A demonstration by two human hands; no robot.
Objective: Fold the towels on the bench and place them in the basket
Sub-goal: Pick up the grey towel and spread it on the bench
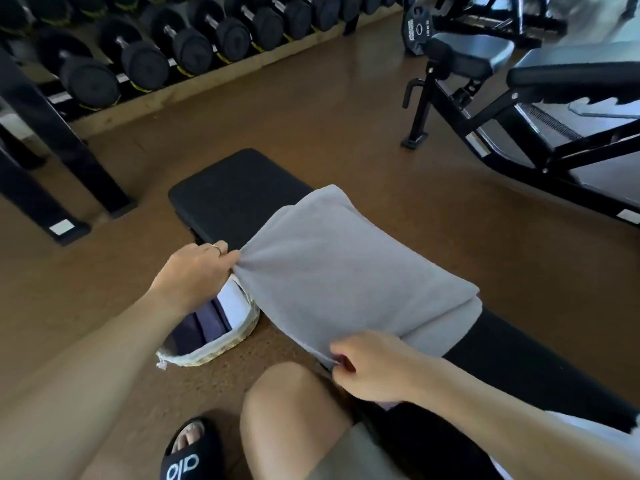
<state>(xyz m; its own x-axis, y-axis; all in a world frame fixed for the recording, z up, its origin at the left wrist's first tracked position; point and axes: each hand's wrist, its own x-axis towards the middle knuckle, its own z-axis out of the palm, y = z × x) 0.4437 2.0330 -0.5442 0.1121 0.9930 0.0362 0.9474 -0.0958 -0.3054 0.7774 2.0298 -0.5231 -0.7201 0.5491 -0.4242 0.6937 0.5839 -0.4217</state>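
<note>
A grey towel (349, 271), folded into a thick rectangle, lies across the black padded bench (228, 195) and overhangs its near side. My left hand (194, 271) pinches the towel's left corner above the basket. My right hand (374, 367) grips the near corner, just in front of my knee. The woven basket (221, 348) stands on the floor left of the bench, partly hidden under my left arm and the towel. Inside it I see folded white and dark purple cloth (211, 323).
A rack of black dumbbells (145, 60) runs along the back left, with its black frame legs (69, 161) on the floor. An adjustable bench (540, 109) stands at the right. Brown floor lies between them. My knee (287, 410) and sandalled foot (190, 452) are at the bottom.
</note>
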